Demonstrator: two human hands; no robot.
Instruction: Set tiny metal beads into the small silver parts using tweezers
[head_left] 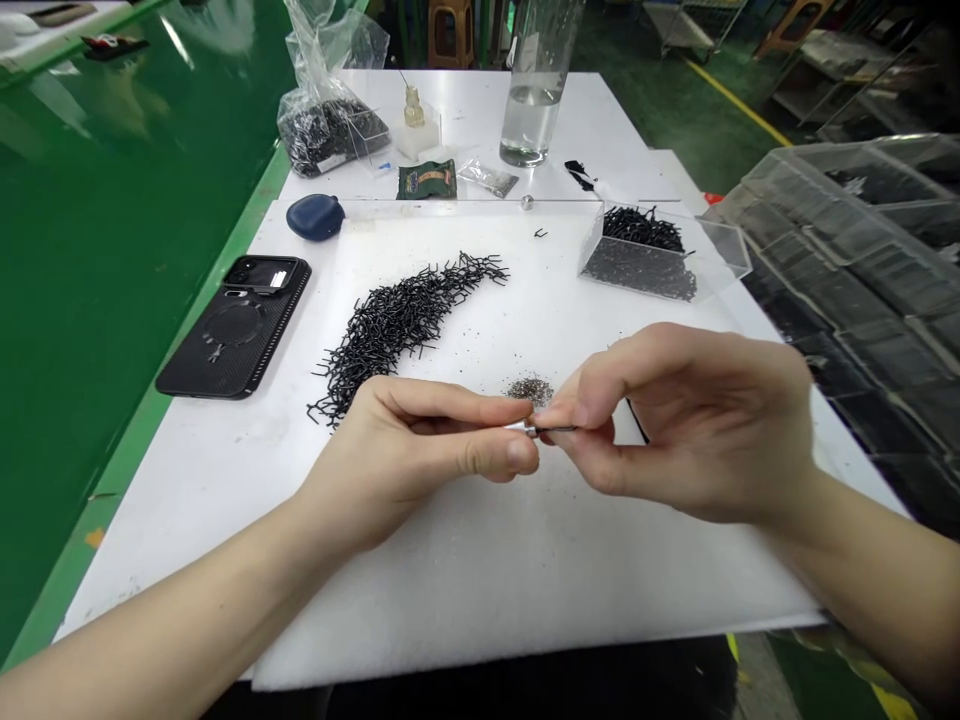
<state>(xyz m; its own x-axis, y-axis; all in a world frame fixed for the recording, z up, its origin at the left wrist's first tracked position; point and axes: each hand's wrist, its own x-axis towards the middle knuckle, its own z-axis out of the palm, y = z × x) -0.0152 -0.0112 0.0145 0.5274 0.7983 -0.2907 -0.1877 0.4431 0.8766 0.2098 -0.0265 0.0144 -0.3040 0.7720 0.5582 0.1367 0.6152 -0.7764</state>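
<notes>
My left hand (427, 440) pinches a small silver metal piece (520, 427) between thumb and forefinger, above the white foam sheet (540, 580). From the right, my right hand (697, 425) closes its fingertips around a thin dark pin-like piece (556, 429), whose tip meets the silver piece. Fingers hide most of both parts, so I cannot tell whether they are joined. A scatter of tiny brown grains (529, 389) lies just beyond the fingertips. Behind my left hand spreads a curved heap of small black forked pieces (405, 318).
A clear tray (637, 270) of black pieces stands back right; compartment bins (817, 270) line the right side. On the left lie a black phone (236, 330) and a dark blue rounded object (315, 217). Farther back are a plastic bag (330, 125) and a tall clear vessel (531, 115).
</notes>
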